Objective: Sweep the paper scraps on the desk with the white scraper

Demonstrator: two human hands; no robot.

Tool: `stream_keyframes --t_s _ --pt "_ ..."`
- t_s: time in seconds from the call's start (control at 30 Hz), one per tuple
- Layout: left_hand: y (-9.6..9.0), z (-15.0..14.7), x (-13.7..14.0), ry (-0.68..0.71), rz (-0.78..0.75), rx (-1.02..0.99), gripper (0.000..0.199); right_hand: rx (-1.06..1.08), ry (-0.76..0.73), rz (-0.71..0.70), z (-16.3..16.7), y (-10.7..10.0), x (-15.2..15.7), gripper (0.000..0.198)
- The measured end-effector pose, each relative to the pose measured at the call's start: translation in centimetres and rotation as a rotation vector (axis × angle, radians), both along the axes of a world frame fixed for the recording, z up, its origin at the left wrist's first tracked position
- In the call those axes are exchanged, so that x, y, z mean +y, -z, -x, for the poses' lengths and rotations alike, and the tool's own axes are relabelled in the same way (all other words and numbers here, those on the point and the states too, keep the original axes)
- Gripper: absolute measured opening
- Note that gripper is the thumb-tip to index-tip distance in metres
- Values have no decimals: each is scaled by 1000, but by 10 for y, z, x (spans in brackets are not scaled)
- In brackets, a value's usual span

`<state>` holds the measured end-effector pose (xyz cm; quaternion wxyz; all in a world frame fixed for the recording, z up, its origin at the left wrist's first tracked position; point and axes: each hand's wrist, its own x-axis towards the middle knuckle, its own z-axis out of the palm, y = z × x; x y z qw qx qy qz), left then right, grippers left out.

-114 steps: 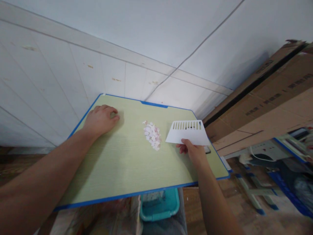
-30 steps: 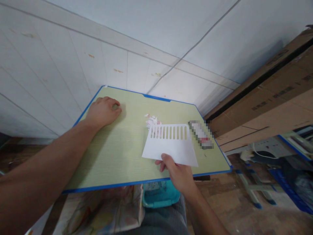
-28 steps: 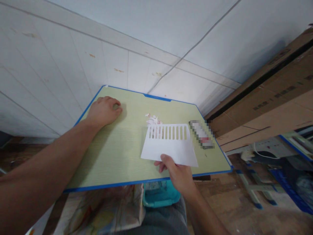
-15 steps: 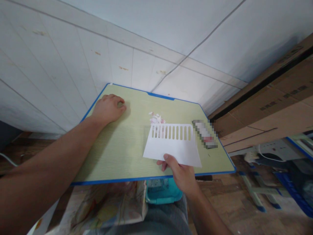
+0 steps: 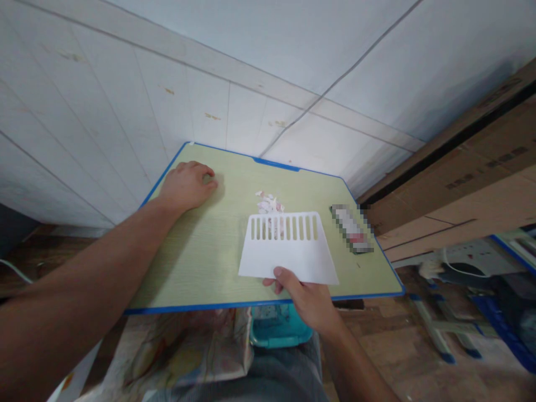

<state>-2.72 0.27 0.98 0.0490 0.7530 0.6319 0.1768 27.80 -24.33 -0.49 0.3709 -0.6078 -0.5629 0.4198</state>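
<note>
My right hand (image 5: 307, 298) grips the lower edge of a white slotted sheet (image 5: 288, 257), with the thumb on top and the fingers underneath. A row of long slots runs along its far end. Just beyond that end, pale and pinkish paper-like scraps (image 5: 268, 202) lie in a small heap, and some show through the slots. My left hand (image 5: 188, 184) rests near the table's far left, fingers loosely curved and the thumb apart, nothing visible in it. Both hands are over the pale green table (image 5: 201, 251) with blue edging.
A pixelated flat object (image 5: 350, 229) lies on the table's right side. Beneath the front edge are a teal basket (image 5: 282, 339) and a patterned cloth bag (image 5: 218, 357). Cardboard boxes (image 5: 469, 178) stand at the right; a white wall (image 5: 196, 100) with a cable is behind.
The white slotted sheet has shifted slightly left with my right hand, and its slotted end now sits more squarely before the scraps. My left hand is practically still.
</note>
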Motion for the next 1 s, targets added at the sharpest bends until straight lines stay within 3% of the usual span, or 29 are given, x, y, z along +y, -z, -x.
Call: stream_keyframes --t_s 0.17,0.37,0.53,0.73,1.0 --pt "1 1 1 6 -6 2 59 16 9 -8 -3 7 -3 53" --pt "-2 -1 -1 3 17 1 65 11 27 45 -7 21 -9 63" --pt "4 2 4 -14 -4 -17 65 49 17 -1 -4 20 -13 63" --pt "8 4 9 -20 6 -24 70 28 -21 96 -5 23 -14 66" --pt "7 3 9 -28 -1 -29 66 68 -22 117 -3 22 -13 66"
